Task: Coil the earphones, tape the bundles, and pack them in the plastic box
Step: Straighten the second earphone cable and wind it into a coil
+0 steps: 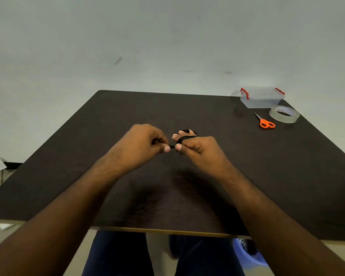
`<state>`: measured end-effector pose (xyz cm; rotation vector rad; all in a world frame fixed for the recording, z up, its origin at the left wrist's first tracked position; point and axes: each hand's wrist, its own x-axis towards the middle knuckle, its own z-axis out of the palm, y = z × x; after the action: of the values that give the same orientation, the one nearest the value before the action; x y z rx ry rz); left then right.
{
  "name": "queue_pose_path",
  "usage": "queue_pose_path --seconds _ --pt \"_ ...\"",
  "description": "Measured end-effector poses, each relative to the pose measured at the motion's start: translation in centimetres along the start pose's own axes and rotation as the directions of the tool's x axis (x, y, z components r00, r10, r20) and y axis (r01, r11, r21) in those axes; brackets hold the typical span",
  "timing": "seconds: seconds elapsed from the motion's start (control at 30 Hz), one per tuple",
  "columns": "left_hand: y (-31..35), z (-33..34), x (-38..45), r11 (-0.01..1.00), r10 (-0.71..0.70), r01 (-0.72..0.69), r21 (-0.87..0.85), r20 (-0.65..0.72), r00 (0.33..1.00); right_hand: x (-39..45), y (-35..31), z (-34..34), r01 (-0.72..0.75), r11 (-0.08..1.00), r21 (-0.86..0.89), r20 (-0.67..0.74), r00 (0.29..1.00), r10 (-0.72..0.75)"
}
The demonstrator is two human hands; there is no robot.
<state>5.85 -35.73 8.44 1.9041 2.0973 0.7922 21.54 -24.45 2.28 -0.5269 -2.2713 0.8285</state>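
Black earphone cable (184, 137) is wound in loops around the fingers of my right hand (195, 145), which is held above the middle of the dark table (108, 120). My left hand (145, 142) pinches the loose end of the cable right beside my right thumb. The clear plastic box (260, 99) with red clips stands open at the far right corner. A roll of clear tape (284, 114) lies in front of the box. Both hands are well away from the box and tape.
Orange-handled scissors (266, 122) lie left of the tape roll. Below the table's front edge on the right, a blue bin (249, 255) holds more black cable. My legs show under the near edge. A pale wall stands behind the table.
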Motion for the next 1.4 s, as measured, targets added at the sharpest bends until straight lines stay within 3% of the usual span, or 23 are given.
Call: queue_pose_path --seconds 0.1,0.2,0.3,0.37,0.43,0.5,0.67,0.73,0.83,0.9,0.97,1.07,1.13,1.3,1.4 --pt "-0.4 -0.8 0.0 0.998 0.055 -0.054 0.039 -0.022 0.998 -0.4 -0.8 -0.1 -0.1 0.992 0.076 0.059 0.994 0.095" --pt "-0.5 -1.1 0.3 0.986 0.14 -0.132 0.099 -0.071 0.988 -0.3 -1.1 0.1 -0.102 0.994 0.038 0.113 0.989 0.097" --pt "-0.5 -1.2 0.7 0.96 0.245 -0.226 0.168 -0.102 0.964 -0.3 -1.7 0.3 -0.156 0.973 0.168 0.137 0.981 0.134" --pt "-0.7 -1.2 1.1 0.946 0.312 -0.296 0.134 -0.123 0.942 -0.5 -2.3 0.2 -0.227 0.921 0.316 0.232 0.96 0.157" --pt "-0.7 -0.8 1.5 0.936 0.329 -0.344 -0.074 -0.167 0.929 -0.9 -3.3 -0.2 -0.32 0.785 0.531 0.305 0.936 0.175" --pt "-0.6 -0.2 1.8 0.877 0.282 -0.332 -0.348 -0.188 0.941 -1.2 -4.1 -0.6 -0.392 0.58 0.714 0.372 0.914 0.159" --pt "-0.7 1.7 2.1 0.64 0.089 -0.151 -0.753 -0.123 0.988 -1.0 -5.7 -0.4 -0.335 0.27 0.903 0.308 0.941 0.138" --pt "-1.1 2.7 2.0 0.603 0.036 -0.063 -0.795 -0.052 0.998 -0.6 -6.2 -0.8 -0.272 0.163 0.948 0.261 0.961 0.091" --pt "-1.6 4.4 1.7 0.638 0.031 -0.019 -0.77 0.001 1.0 0.4 -6.6 -1.1 -0.167 0.086 0.982 0.162 0.985 0.065" --pt "-1.7 4.9 1.3 0.678 0.06 0.014 -0.735 0.075 0.995 1.0 -6.3 -1.2 -0.073 0.115 0.991 0.061 0.993 0.104" --pt "-1.4 4.8 0.9 0.741 0.067 0.035 -0.671 0.126 0.99 1.6 -5.4 -1.5 -0.008 0.24 0.971 -0.031 0.987 0.157" --pt "-1.4 4.1 0.6 0.814 0.036 0.067 -0.576 0.165 0.986 1.6 -3.9 -1.6 0.017 0.64 0.768 -0.138 0.981 0.14" --pt "-1.4 3.5 0.4 0.898 0.031 0.055 -0.436 0.189 0.982 1.4 -3.1 -1.4 0.015 0.824 0.566 -0.149 0.985 0.085" --pt "-1.3 1.8 0.5 0.997 -0.049 0.057 -0.054 0.143 0.988 0.8 -1.1 -0.5 0.06 0.989 0.139 0.001 0.998 -0.061" --pt "-0.8 0.3 0.5 0.994 -0.081 0.07 0.083 0.139 0.987 0.7 -0.1 -0.2 0.104 0.988 -0.117 0.082 0.992 -0.095"
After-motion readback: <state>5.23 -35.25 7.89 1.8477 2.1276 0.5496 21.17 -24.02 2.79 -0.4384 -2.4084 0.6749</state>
